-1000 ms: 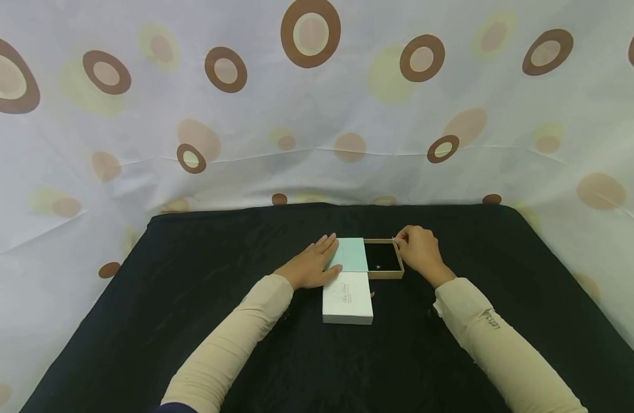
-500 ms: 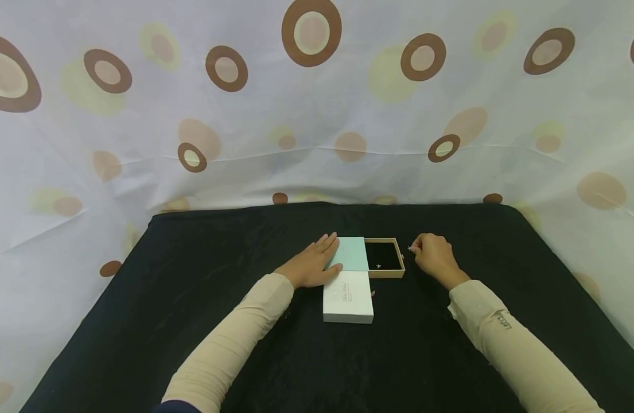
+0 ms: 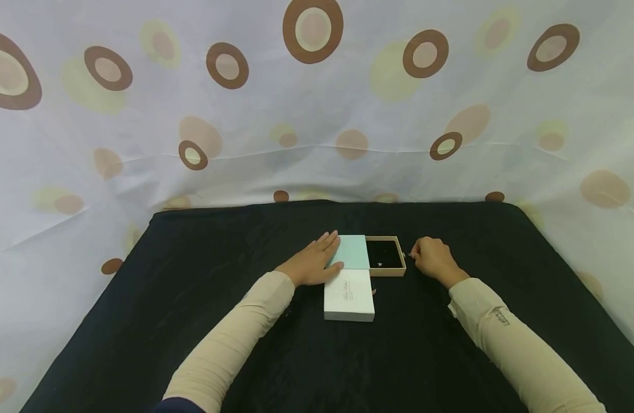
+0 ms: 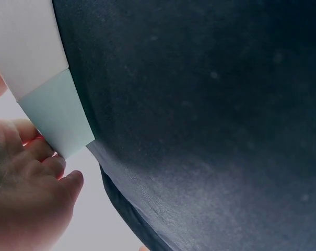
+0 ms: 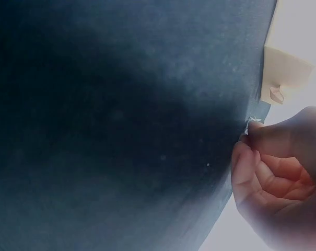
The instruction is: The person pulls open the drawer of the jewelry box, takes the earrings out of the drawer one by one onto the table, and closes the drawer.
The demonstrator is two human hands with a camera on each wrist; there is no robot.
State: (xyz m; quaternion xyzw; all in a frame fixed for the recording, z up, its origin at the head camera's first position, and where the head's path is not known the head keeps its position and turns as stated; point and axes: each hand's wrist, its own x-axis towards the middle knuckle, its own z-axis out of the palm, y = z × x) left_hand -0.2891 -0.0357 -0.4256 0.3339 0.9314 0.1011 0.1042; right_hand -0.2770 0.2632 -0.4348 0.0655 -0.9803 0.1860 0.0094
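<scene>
My left hand (image 3: 310, 264) lies with straight fingers along the left side of a pale green box sleeve (image 3: 351, 252), the thumb reaching onto the white box (image 3: 349, 296) in front. From the sleeve a cardboard-coloured drawer (image 3: 388, 272) with a black lining sticks out to the right. On that lining sits a small silvery star earring (image 3: 380, 264). Just right of the drawer, my right hand (image 3: 434, 259) pinches another tiny star earring (image 5: 255, 119) between thumb and forefinger. In the right wrist view it shows at the fingertips, below the drawer's ribbon pull tab (image 5: 276, 94).
Black cloth (image 3: 275, 355) covers the table around the boxes. A white curtain (image 3: 275, 115) printed with brown and yellow circles hangs behind the table. A small tab (image 3: 374, 292) sticks out at the white box's right side.
My right hand has come away from the drawer's far right corner with the star earring, moving right and then slightly nearer the table's front. The left hand and both boxes stay in place.
</scene>
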